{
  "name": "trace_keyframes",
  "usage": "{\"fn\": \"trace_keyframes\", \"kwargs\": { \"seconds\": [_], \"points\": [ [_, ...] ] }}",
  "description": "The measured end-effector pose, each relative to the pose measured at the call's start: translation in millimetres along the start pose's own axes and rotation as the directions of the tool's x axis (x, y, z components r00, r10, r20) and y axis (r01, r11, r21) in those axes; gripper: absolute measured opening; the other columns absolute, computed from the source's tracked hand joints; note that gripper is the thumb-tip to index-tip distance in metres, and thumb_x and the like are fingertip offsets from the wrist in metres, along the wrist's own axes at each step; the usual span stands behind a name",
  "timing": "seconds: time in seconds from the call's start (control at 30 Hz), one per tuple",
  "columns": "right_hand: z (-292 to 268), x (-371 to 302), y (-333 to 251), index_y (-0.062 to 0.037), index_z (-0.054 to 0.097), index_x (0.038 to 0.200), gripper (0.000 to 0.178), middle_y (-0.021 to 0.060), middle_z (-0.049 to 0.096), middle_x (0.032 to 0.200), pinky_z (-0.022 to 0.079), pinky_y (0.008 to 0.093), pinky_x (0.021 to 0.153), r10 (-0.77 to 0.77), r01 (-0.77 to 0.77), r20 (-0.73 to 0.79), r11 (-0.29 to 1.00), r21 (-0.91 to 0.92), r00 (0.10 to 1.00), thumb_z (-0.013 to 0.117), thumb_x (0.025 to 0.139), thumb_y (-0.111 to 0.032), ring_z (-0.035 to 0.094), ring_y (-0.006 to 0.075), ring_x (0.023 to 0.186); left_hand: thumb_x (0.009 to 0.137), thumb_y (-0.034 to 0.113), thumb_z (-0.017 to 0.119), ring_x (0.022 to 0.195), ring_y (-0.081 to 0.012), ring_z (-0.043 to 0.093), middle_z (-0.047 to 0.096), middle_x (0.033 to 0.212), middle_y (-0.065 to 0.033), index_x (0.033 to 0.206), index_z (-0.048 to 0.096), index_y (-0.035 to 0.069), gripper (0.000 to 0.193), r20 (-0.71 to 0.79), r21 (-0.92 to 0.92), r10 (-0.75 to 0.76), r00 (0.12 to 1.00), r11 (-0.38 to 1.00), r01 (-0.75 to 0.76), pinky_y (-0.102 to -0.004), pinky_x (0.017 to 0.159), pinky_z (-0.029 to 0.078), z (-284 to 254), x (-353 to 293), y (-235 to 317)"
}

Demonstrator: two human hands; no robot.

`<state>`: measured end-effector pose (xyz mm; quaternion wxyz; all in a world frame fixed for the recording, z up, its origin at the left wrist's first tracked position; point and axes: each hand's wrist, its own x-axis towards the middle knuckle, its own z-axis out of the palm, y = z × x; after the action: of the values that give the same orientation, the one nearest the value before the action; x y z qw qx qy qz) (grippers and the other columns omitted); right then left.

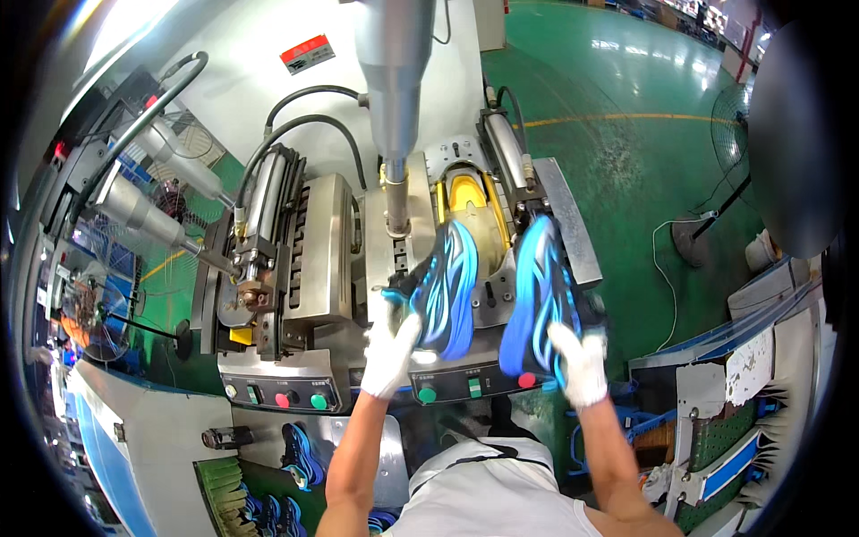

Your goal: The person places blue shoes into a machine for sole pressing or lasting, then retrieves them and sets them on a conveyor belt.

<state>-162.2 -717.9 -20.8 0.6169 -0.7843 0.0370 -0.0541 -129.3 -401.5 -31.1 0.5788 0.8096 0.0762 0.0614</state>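
Two stations sit side by side on one steel-fronted machine (268, 365), which stands on a glossy green floor (591, 152). Room, left to right: wire-caged fan (103, 313); bristle-edged green bed (219, 483) at lower left, further blue-and-black shoes (304, 456) beside it; yellow floor line (640, 115); white cord (662, 277) near a second fan (729, 134).

Left hand (391, 351), white-gloved: closed on the lower end of the left shoe (447, 295). Right hand (580, 362), likewise gloved: gripping the lower end of the right shoe (541, 300). Both shoes appear over the machine's right station, apart from each other; contact with the machine cannot be judged.

Obscured: left fingers, partly behind their shoe; lower part of the right station, overlapped by the shoes; metal cylinder (394, 72), cut by the upper edge; dark rounded shape (792, 143) at far right, blurred, identity unclear.

Materials, left to right: slotted steel block (318, 251); smooth cylinder narrowing to a rod; wavy blue sidewalls on the left shoe; yellow pad (467, 192) in a rounded well; similar sidewalls on the right shoe.
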Motion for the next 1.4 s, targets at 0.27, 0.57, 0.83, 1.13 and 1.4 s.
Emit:
{"fn": "trace_keyframes", "kwargs": {
  "seconds": [0.27,0.57,0.83,1.13,1.4],
  "points": [
    [170.5,274.9,61.5,0.0027,0.067,0.117,0.049,0.0244,0.072,0.112,0.056,0.0467,0.093,0.02,0.043,0.08,0.702,-0.711,0.997,0.068,0.083,-0.033,0.07,0.0401,0.104,0.093,0.015,0.064,0.094,-0.0171,0.054,0.058,0.106,-0.0068,0.145,0.048,0.002,0.056,0.067,0.061,-0.485,0.872,0.874,0.482,-0.0292,0.087,0.047,-142.5,-238.6,-38.2],
    [190.9,294.2,97.4,0.0009,0.071,0.108,0.054,0.0268,0.07,0.112,0.055,0.0483,0.094,-0.081,0.164,0.144,0.603,-0.781,0.986,0.068,0.078,-0.045,0.069,0.0416,0.107,0.1,0.034,0.062,0.132,-0.0448,0.054,0.048,0.15,-0.0315,0.16,0.018,-0.007,0.085,-0.799,0.101,-0.497,0.337,0.442,0.891,-0.0485,0.113,0.041,-100.5,-442.9,-252.4],
    [195.4,111.3,6.6,0.0025,0.032,0.158,0.089,0.0287,0.048,0.152,0.038,0.0434,0.118,-0.34,0.372,0.154,0.802,-0.467,0.928,0.073,0.087,-0.034,0.05,0.0405,0.139,0.092,0.054,0.07,0.136,-0.0415,0.049,0.044,0.148,-0.038,0.149,0.031,-0.017,0.099,-0.787,-0.145,-0.579,0.213,0.509,0.849,-0.0441,0.113,0.041,-53.8,-434.8,-316.0],
    [263.1,-98.4,146.6,0.0074,0.055,0.122,0.055,0.0288,0.052,0.127,0.036,0.0601,0.11,-0.433,0.847,0.813,-0.178,-0.501,0.39,0.068,0.084,-0.03,0.048,0.0498,0.125,0.095,0.02,0.071,0.123,-0.0419,0.059,0.06,0.135,-0.0267,0.137,0.057,-0.002,0.049,-0.945,0.085,-0.172,0.277,0.691,0.718,-0.0494,0.106,0.048,-137.1,-505.7,-180.8],
    [342.6,-294.4,54.2,0.0001,0.045,0.145,0.091,0.0276,0.059,0.128,0.052,0.0423,0.1,0.407,0.773,0.902,0.522,-0.361,0.147,0.073,0.081,-0.058,0.064,0.0374,0.116,0.076,0.028,0.089,0.133,-0.0428,0.051,0.044,0.151,-0.027,0.157,0.031,0.002,0.102,-0.939,-0.241,-0.342,0.033,0.724,0.646,-0.0489,0.111,0.044,-101.8,-541.6,-279.9]
  ]
}}
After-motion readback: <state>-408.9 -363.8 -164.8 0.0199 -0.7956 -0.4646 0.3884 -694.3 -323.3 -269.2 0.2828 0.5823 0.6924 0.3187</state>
